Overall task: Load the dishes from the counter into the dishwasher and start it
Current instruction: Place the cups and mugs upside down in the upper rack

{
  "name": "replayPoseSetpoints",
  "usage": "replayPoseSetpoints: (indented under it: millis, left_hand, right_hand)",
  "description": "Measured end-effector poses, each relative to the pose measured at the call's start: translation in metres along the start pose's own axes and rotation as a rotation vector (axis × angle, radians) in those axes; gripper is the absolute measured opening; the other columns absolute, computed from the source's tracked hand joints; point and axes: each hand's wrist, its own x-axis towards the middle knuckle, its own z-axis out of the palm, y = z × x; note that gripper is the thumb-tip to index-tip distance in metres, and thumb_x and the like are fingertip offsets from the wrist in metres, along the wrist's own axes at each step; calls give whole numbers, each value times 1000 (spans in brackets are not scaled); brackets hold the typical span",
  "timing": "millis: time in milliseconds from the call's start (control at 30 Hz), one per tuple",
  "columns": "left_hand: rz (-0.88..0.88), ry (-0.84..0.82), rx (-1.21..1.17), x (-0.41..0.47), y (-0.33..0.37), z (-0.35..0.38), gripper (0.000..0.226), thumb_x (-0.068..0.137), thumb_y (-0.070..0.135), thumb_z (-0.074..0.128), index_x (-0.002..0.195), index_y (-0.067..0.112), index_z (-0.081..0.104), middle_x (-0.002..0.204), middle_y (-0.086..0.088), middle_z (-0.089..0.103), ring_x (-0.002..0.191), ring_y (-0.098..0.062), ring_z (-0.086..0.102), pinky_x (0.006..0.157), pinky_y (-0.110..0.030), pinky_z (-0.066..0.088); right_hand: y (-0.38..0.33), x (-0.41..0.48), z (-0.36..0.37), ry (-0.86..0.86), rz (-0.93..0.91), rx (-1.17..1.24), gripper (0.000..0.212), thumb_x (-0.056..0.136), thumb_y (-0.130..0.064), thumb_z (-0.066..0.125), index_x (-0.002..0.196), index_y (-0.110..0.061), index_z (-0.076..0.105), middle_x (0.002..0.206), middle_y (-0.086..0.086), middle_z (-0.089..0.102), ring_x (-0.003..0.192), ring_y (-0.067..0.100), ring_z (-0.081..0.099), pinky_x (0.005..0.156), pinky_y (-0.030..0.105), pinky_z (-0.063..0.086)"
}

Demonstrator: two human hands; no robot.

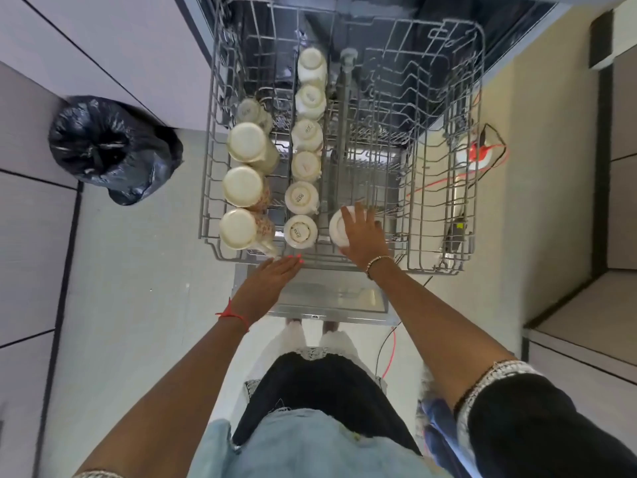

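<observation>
The rack (478, 139) stands pulled out above the open door (337, 300). Upturned cups (305, 165) fill its left side in two rows, and the right half is open wire. At the front edge the right hand (362, 236) lies spread over a white cup (335, 232); I can't tell whether it grips. The left hand (272, 277), fingers straight, touches the front rim. A black rubbish bag (110, 146) sits on the pale floor (138, 305).

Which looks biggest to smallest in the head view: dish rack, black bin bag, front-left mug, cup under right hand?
1. dish rack
2. black bin bag, though farther away on the floor
3. front-left mug
4. cup under the right hand; partly covered, so its rank below the mug is unsure
</observation>
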Motion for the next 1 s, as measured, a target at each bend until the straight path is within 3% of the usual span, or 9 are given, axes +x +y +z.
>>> replayPoseSetpoints:
  millis: [233,567,1000]
  left_hand:
    - [-64,2,-45,1,2,7,81,54,-25,69,127,6,56,128,-11,58,117,-27,57,94,-47,44]
    - [-81,-2,10,-1,9,5,71,58,-7,82,123,5,59,124,-11,62,112,-25,61,89,-45,49]
    - [-185,142,57,-15,33,-48,59,57,10,87,111,1,65,112,-13,67,102,-29,65,78,-47,53]
  right_hand:
    - [4,7,16,-20,-14,-50,83,85,-32,62,146,-7,11,150,24,13,136,45,18,107,49,29]
    - [17,-2,17,-65,-63,-9,90,85,-34,62,149,-16,1,154,19,1,140,39,12,110,46,27]
    - [1,-50,-19,29,-270,-60,65,94,-28,48,145,-6,15,154,19,5,142,32,11,113,43,24]
